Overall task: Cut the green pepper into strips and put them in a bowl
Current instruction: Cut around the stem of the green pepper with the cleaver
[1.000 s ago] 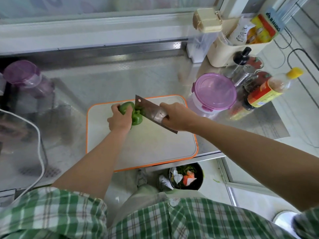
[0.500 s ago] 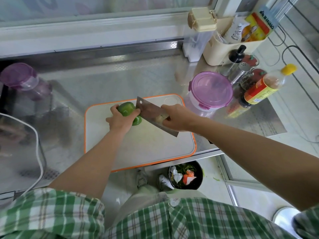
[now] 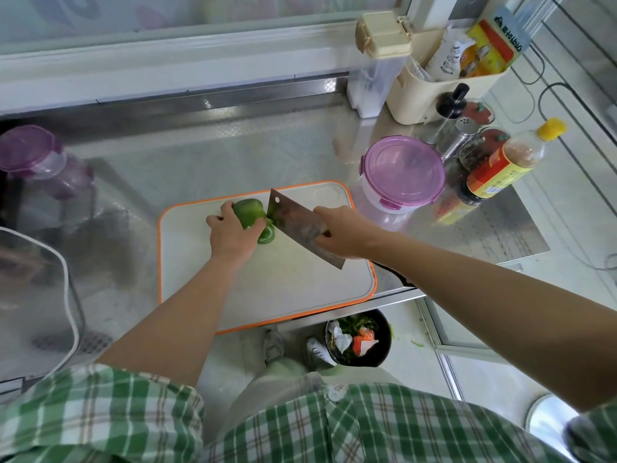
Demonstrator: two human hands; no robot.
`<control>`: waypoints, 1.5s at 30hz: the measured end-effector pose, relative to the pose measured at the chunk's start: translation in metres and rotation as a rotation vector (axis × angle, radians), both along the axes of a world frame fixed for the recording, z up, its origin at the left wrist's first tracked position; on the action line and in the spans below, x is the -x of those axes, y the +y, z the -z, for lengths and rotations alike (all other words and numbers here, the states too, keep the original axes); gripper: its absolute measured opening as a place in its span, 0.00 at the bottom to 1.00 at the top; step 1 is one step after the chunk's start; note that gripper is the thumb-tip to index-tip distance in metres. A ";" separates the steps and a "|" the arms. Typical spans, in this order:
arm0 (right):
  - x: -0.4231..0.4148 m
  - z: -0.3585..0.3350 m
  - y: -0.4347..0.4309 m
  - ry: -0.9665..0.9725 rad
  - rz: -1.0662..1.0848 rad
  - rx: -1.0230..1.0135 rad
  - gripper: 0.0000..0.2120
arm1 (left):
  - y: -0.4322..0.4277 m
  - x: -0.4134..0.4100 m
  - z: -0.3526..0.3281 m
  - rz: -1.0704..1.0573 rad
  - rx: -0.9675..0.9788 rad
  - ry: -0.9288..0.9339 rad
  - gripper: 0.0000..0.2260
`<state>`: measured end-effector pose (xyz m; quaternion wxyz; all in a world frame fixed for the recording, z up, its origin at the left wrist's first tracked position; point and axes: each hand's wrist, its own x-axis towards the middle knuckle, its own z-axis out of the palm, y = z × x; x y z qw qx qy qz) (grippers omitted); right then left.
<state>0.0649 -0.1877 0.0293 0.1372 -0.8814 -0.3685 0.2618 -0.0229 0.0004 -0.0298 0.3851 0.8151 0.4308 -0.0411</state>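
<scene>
Downward by a little was how the cleaver (image 3: pixel 297 225) had moved since a second before, its blade now sunk against the right end of the green pepper (image 3: pixel 248 212), while both hands had kept nearly the same places. The pepper was glossy, bright green and blocky, lying on its side in the far middle of the white, orange-rimmed cutting board (image 3: pixel 300 285). A lower green lump (image 3: pixel 267 237) showed just beneath the fingers, touching the blade; whether it was cut free could not be told. The left hand (image 3: pixel 230 238) curled over the pepper from the near side, thumb at its left end, pinning it to the board. The right hand (image 3: pixel 344 233) was wrapped round the cleaver's handle, the broad blade slanting from the pepper toward the board's near right. A purple-lidded container (image 3: pixel 402 170) stood just beyond the board's far right corner on the steel counter (image 3: pixel 233 155).
</scene>
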 end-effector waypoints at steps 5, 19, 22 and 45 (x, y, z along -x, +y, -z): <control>0.001 -0.005 0.004 0.043 0.003 0.010 0.05 | -0.006 -0.002 0.000 -0.049 0.015 -0.008 0.39; 0.007 0.001 0.004 0.067 0.045 -0.008 0.07 | -0.005 0.001 0.001 0.013 -0.055 0.002 0.36; 0.005 -0.005 0.002 0.066 0.030 -0.015 0.07 | 0.000 0.000 0.003 -0.044 0.023 -0.024 0.36; 0.011 -0.005 0.023 0.030 -0.057 0.085 0.10 | -0.001 -0.005 0.010 -0.123 0.084 -0.021 0.31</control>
